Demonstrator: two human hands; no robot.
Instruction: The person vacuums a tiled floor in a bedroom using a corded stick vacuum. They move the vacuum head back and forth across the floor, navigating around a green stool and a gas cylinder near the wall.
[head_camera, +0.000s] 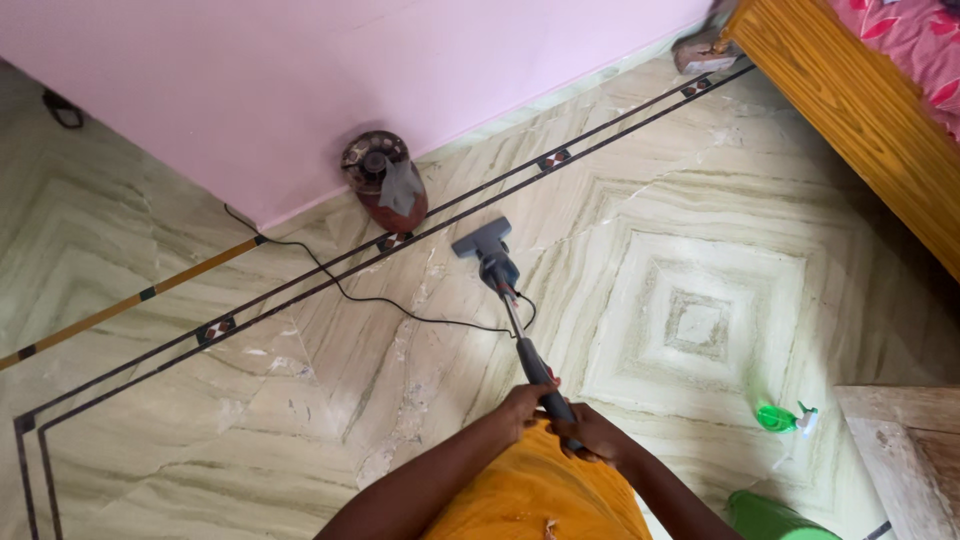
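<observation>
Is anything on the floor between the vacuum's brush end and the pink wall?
Yes. The vacuum head sits short of the pink wall. A round reddish canister stands against the wall just left of it, and the black cord trails across the floor nearby. Both hands grip the wand.

At bottom centre of the frame, two bare forearms, sleeveless to the elbow, extend above an orange-yellow garment (535, 490) flecked with small pale marks.

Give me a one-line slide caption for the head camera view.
Both hands, left hand and right hand, grip a stick vacuum on a marble floor near a pink wall.
</observation>
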